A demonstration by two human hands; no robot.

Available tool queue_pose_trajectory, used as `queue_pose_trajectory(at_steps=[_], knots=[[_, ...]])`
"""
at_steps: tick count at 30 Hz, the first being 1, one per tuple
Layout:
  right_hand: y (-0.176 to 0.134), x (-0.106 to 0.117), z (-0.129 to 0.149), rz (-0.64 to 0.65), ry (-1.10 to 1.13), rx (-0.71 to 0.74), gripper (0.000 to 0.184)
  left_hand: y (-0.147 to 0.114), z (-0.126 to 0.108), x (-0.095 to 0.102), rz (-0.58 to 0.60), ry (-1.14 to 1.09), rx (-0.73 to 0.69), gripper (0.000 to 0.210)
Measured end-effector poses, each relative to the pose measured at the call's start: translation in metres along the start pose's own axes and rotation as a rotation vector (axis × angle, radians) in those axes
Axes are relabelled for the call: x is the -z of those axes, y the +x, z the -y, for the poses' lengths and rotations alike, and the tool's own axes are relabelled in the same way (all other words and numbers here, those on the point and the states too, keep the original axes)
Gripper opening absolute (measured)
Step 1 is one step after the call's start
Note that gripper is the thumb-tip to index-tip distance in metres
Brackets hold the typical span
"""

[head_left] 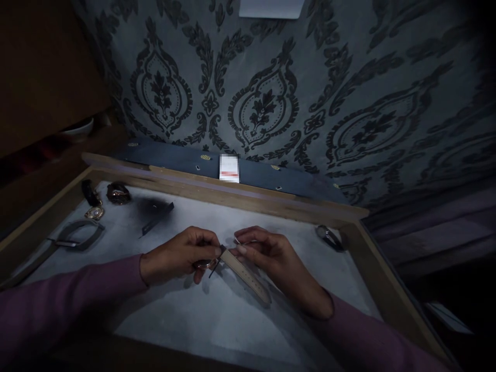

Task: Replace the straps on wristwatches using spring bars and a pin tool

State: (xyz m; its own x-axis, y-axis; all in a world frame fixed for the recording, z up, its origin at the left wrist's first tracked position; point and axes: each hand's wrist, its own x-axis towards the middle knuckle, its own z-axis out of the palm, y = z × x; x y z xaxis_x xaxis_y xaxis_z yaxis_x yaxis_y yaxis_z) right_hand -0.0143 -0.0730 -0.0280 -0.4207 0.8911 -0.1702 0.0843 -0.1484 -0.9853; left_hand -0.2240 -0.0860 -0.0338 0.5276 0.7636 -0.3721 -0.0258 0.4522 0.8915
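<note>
My left hand (185, 252) is closed around a wristwatch, its case (203, 264) partly hidden under the fingers. A beige strap (248, 279) with a row of small holes runs from the watch down to the right, underside up. A thin dark piece (214, 269) juts down beside the case. Just above the strap, my right hand (271, 253) has thumb and fingers drawn together in a pinch. Something thin and pale shows at its fingertips, too small to name. Both hands are over a white surface (294, 330) framed by a wooden rim.
At the left lie a gold watch with a dark strap (94, 212), a dark watch (118, 194) and a grey belt (83, 235). A dark strip (157, 219) is farther in. Another watch (329, 237) lies right. A white-and-red packet (229, 169) stands behind the wooden rim (263, 198).
</note>
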Motion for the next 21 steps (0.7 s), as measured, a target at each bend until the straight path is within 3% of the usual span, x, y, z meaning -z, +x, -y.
queue_pose_trajectory(at_steps=[3,12,21], knots=[[-0.001,-0.002,0.001,0.002,-0.026,0.04,0.03,-0.002,-0.002,-0.001,0.002,0.006,0.005,0.024],[-0.004,-0.009,0.003,0.086,0.118,-0.189,0.036,-0.003,-0.003,-0.002,0.006,0.052,0.024,0.022],[-0.005,-0.012,-0.001,0.108,0.123,-0.247,0.034,-0.005,-0.003,-0.001,0.004,0.154,0.019,0.02]])
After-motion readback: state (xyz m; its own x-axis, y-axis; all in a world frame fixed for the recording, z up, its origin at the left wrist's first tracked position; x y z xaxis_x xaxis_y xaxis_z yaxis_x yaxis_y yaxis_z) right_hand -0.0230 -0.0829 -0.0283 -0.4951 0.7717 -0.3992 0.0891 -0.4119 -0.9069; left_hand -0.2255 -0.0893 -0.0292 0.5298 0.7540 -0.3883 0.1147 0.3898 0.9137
